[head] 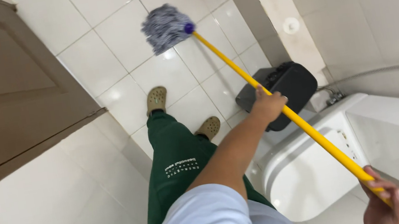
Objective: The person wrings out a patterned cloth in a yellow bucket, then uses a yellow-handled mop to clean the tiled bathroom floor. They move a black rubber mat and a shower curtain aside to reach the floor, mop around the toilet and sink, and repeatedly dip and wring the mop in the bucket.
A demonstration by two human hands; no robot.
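Both hands grip the yellow mop handle (pixel 284 109): the left hand (pixel 267 105) closes around its middle, the right hand (pixel 387 202) around its near end. The grey mop head (pixel 164 27) rests on open white floor tiles (pixel 110 51), well apart from the brown door (pixel 4 89), with the toilet (pixel 300 176) and black bin (pixel 286 87) just beside the handle.

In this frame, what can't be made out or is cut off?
All in the head view:
- Right hand: cut by the bottom edge, as is the end of the yellow mop handle it grips.
- Black bin: partly hidden behind the left hand and the handle; its contents are unseen.
- Toilet: lid shut, bowl hidden.
- Hose: its fitting is cut by the right edge.
- Brown door: cropped at the left and top.
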